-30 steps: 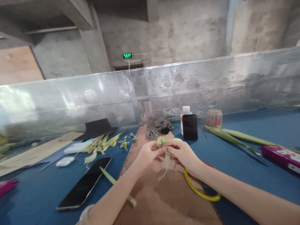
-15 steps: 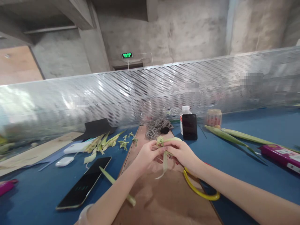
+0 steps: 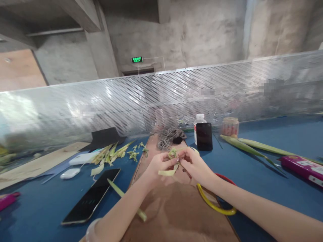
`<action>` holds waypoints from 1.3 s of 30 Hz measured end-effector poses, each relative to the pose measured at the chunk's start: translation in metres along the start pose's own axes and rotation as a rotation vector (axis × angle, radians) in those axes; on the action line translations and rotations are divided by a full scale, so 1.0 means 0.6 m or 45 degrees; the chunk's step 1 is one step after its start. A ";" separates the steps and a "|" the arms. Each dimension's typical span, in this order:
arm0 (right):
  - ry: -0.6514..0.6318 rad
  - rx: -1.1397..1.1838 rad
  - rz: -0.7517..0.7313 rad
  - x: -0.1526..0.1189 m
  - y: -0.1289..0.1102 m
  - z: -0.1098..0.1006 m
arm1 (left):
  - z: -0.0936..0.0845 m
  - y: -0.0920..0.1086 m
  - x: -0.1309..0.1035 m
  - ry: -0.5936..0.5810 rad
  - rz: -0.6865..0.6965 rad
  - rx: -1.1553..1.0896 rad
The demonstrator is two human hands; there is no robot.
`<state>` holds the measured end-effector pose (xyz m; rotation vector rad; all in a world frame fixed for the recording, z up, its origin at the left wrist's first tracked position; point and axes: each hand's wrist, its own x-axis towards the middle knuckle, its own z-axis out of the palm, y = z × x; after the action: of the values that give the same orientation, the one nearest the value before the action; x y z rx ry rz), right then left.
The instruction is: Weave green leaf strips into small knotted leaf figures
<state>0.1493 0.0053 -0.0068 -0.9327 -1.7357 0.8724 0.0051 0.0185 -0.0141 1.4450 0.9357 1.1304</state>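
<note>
Over the brown board (image 3: 176, 208), a small piece of pale green leaf weaving (image 3: 172, 153) is pinched between my two hands. My left hand (image 3: 158, 165) grips it from the left with thumb and fingers. From the right, my right hand (image 3: 193, 163) has its thumb and fingers closed on the same piece, its fingertips close to the left ones. A loose pale strip (image 3: 166, 172) sticks out to the left below my left fingers. The far fingers of both hands are partly hidden.
Grey cord (image 3: 165, 138) lies behind my hands. A black phone (image 3: 204, 136) stands against a white-capped bottle (image 3: 200, 117). Another phone (image 3: 92, 198), a leaf stalk (image 3: 118, 191) and small woven leaf pieces (image 3: 133, 154) lie left. A yellow handle (image 3: 214, 207) is beside my right forearm.
The loose strip that hung down between my hands now points left. My right hand has turned slightly, its fingers bent nearer the weaving, and more of a red handle shows behind my right wrist.
</note>
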 end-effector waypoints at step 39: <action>0.108 -0.343 -0.395 0.004 -0.004 -0.016 | 0.008 0.018 -0.020 0.142 0.215 -0.012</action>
<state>0.1572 0.0075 -0.0008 -0.8280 -1.8893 0.3992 0.0062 0.0041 -0.0057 1.4872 0.8961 1.3494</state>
